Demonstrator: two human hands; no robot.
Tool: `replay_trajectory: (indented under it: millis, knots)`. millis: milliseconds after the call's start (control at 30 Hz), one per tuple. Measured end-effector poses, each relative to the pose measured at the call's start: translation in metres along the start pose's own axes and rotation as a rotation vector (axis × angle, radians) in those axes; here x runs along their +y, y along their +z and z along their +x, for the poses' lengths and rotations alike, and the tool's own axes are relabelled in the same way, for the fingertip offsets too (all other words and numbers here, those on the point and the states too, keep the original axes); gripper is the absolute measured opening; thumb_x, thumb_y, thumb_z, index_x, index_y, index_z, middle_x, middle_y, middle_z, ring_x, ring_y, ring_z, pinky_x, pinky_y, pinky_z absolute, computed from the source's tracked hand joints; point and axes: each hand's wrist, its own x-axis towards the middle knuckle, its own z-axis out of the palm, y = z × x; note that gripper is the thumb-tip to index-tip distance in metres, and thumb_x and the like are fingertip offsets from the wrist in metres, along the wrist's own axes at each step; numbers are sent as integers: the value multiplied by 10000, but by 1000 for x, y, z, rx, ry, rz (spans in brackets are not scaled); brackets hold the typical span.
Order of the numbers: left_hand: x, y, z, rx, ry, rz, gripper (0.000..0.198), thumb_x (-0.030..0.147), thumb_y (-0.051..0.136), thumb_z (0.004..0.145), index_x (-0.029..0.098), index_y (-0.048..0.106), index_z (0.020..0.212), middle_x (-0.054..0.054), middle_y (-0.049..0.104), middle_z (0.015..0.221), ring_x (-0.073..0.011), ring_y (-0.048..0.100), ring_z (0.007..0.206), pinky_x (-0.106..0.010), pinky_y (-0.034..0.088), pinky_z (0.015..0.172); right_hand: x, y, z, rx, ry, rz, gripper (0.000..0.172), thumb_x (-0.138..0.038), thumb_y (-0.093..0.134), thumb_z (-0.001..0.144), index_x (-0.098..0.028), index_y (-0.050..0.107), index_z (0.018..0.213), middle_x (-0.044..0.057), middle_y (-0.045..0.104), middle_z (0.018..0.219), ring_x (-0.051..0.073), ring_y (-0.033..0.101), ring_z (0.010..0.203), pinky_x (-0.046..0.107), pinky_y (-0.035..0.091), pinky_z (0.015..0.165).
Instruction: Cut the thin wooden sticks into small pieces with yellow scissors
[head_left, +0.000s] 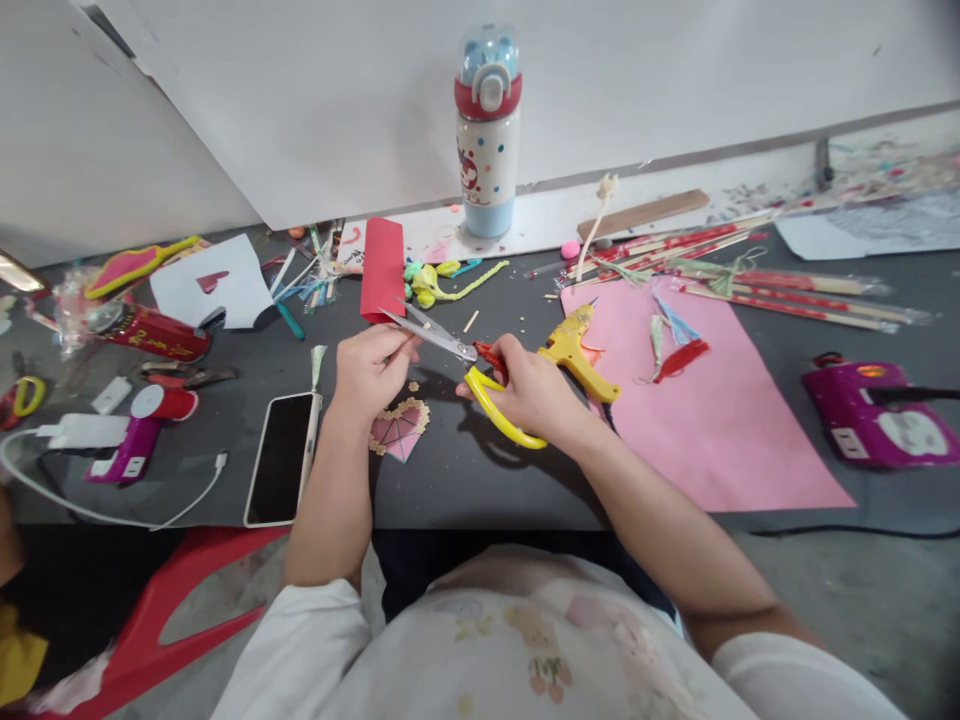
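My right hand [517, 390] grips a pair of scissors [442, 341] with yellow and red handles. Their blades stand apart and point left, the tips in front of the lower edge of a red paper strip [383, 265]. Close to the blades, my left hand [373, 370] has its fingers pinched together; what they hold is too small to make out. Just below that hand lies a pink heart [400, 430] with a bumpy tan border and dark lines across it. A yellow glue gun [574, 350] rests beyond my right hand, on the edge of a pink sheet [750, 440].
A drinking bottle [487, 150] stands at the back. Left are a phone [281, 460], a red can [150, 333], a thread spool [169, 403], pliers [195, 377] and a white cable [187, 505]. Right are wrapped sticks [802, 300], tassels [679, 355] and a purple power strip [877, 410].
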Motion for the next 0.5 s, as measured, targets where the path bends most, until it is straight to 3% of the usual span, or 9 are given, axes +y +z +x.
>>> replay_trajectory:
  millis: [333, 500]
  knots:
    - [2, 3, 2, 54, -35, 6, 224, 228, 537, 840, 174, 639, 649, 9, 629, 578, -81, 572, 567, -193, 426, 568, 1, 5, 0, -2, 40, -29, 472, -632, 559, 709, -202, 423, 849, -22, 552, 599, 133, 493, 506, 228, 284, 484]
    - [4, 1, 2, -11, -134, -95, 300, 263, 549, 838, 164, 603, 560, 25, 582, 511, -57, 517, 472, -181, 395, 497, 1, 2, -1, -13, 19, 30, 490, -609, 579, 706, -189, 445, 920, -17, 577, 641, 135, 518, 542, 229, 316, 507]
